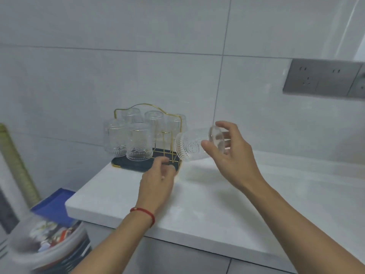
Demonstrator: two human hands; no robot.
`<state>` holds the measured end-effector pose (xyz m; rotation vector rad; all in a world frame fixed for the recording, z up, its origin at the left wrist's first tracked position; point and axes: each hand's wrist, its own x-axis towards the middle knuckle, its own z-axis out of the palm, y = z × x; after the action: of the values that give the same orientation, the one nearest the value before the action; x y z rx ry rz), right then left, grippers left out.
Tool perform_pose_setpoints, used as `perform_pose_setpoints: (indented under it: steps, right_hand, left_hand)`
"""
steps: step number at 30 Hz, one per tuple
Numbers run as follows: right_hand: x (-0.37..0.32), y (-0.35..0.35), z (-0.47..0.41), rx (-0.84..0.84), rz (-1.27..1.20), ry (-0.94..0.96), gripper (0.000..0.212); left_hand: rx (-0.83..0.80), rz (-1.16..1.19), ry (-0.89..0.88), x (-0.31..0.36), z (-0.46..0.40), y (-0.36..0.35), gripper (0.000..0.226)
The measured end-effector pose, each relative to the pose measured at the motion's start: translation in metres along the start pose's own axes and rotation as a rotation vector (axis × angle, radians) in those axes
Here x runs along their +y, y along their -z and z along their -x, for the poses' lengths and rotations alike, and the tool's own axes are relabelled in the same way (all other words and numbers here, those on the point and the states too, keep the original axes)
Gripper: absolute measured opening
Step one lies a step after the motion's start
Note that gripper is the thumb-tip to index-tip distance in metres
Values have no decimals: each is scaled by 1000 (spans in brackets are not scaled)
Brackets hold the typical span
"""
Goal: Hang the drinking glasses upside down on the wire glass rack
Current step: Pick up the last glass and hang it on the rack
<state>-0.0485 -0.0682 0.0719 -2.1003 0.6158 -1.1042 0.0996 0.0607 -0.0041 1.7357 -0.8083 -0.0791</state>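
Holding a clear patterned glass on its side, the right hand grips its base end with fingers and thumb. The glass's long axis runs nearly level, its open mouth facing left toward the gold wire rack, just beside an empty upright prong at the rack's right front. The left hand hovers low beside the rack's dark tray, fingers loosely curled, holding nothing. Five glasses already hang upside down on the rack. The mouth must tip downward over the prong.
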Motion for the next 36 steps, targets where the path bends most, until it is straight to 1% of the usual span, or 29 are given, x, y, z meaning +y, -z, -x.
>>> perform_pose_setpoints:
  steps: [1, 2, 5, 7, 10, 14, 17, 19, 27, 31, 33, 36]
  right_hand:
    - [-9, -3, -9, 23, 10, 20, 61]
    - [-17, -7, -19, 38, 22, 35, 62]
    - [-36, -19, -45, 19, 99, 89, 62]
    - [-46, -29, -58, -6, 161, 134, 63]
    - [-57, -46, -75, -51, 290, 202, 65]
    - [-60, -71, -89, -151, 449, 231, 67]
    - [-55, -87, -92, -226, 511, 200, 67]
    - [-50, -97, -91, -268, 547, 184, 69]
    - [-34, -114, -80, -283, 574, 165, 60]
    - [-30, -113, -73, -302, 590, 147, 66]
    - [-28, -110, -63, -256, 558, 155, 66]
    - [-30, -99, -40, -70, 363, 230, 51]
  left_hand:
    - [-27, -218, -88, -9, -1, 1, 28]
    - [-68, -339, -160, -18, -2, -1, 30]
    - [-188, -438, -205, -32, -1, -9, 42]
    - [-210, -523, -244, -35, -1, -12, 48]
    - [-208, -593, -302, -35, 0, -12, 47]
    - [-220, -614, -309, -37, -2, -13, 43]
    - [-213, -628, -320, -38, -2, -13, 37]
    - [-209, -634, -323, -40, -2, -15, 37]
    - [-224, -589, -300, -44, -3, -17, 36]
    - [-228, -566, -284, -41, -2, -16, 38]
    - [-217, -518, -272, -39, 0, -14, 38]
    - [-200, -426, -273, -35, 1, -11, 36]
